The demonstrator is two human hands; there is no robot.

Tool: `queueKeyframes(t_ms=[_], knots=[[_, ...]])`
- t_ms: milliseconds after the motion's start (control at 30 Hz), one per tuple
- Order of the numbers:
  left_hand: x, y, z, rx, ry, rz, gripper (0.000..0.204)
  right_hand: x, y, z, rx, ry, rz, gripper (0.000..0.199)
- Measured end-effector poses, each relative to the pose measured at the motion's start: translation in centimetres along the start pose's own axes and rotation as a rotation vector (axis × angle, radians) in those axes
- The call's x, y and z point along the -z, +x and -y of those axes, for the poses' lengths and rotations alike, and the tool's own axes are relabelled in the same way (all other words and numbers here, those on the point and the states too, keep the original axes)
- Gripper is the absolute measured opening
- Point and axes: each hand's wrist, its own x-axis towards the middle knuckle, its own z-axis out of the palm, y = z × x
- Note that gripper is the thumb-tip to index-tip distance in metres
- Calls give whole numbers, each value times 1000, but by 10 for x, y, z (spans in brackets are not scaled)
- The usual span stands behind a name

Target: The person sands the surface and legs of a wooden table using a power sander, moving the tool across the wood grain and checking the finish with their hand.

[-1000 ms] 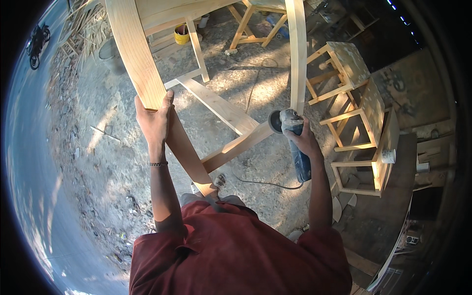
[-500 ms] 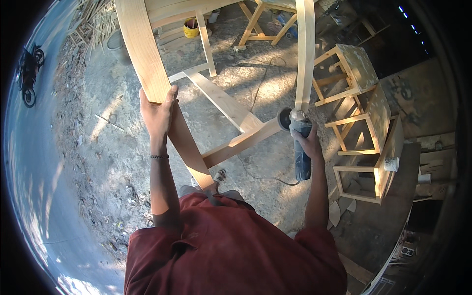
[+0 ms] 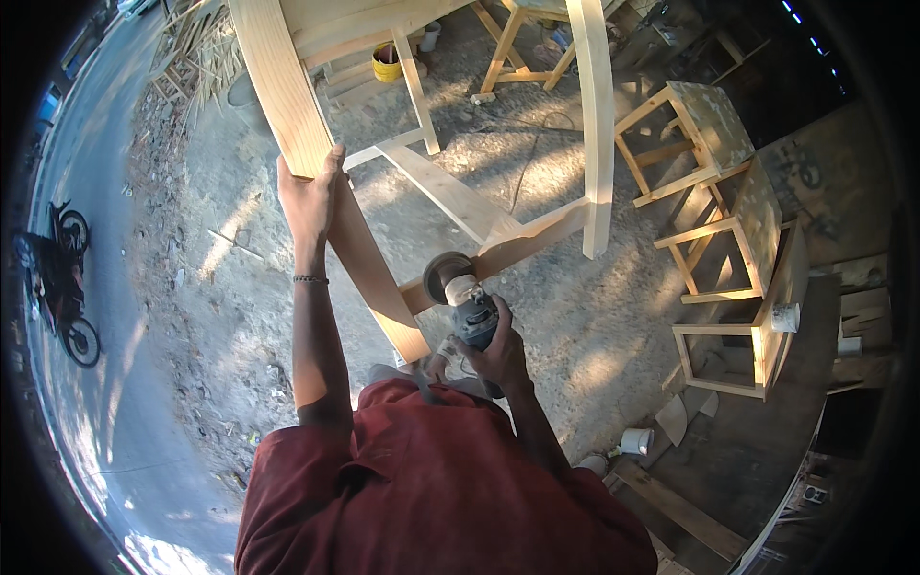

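My left hand (image 3: 309, 209) is closed around a pale wooden leg (image 3: 283, 91) of a table-like frame. In my right hand (image 3: 502, 353) is a dark angle grinder (image 3: 475, 320). Its round disc (image 3: 443, 272) is at the wooden crossbar (image 3: 537, 236), close to where that bar meets the left leg; whether disc and wood touch, I cannot tell. Another leg (image 3: 595, 134) rises at the crossbar's right end. A long stretcher (image 3: 446, 189) runs from the crossbar toward the far side of the frame.
Several wooden stools (image 3: 714, 129) lie on the right. A yellow bucket (image 3: 387, 63) stands beyond the frame, and a white bucket (image 3: 636, 441) is near my right side. At the far left, a motorcycle (image 3: 59, 283) is on the road. Thin wood scraps (image 3: 196, 53) are piled at the upper left.
My right hand has brought the grinder leftward along the crossbar, from the right leg toward the left one. My left hand keeps its hold. The motorcycle has moved nearer along the road.
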Motion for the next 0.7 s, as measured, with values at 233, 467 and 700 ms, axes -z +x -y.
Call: queueKeyframes(t_ms=[233,467,700], knots=[[0,19,-15,-41,37,-8,57,11,16,8,-3,67,-18,99],[-2,35,-10,-90,94,-26,58,32,42,-23,-2,58,-71,102],[-4,47,-7,-80,110,-41,61,60,67,-67,-13,194,-242,95]])
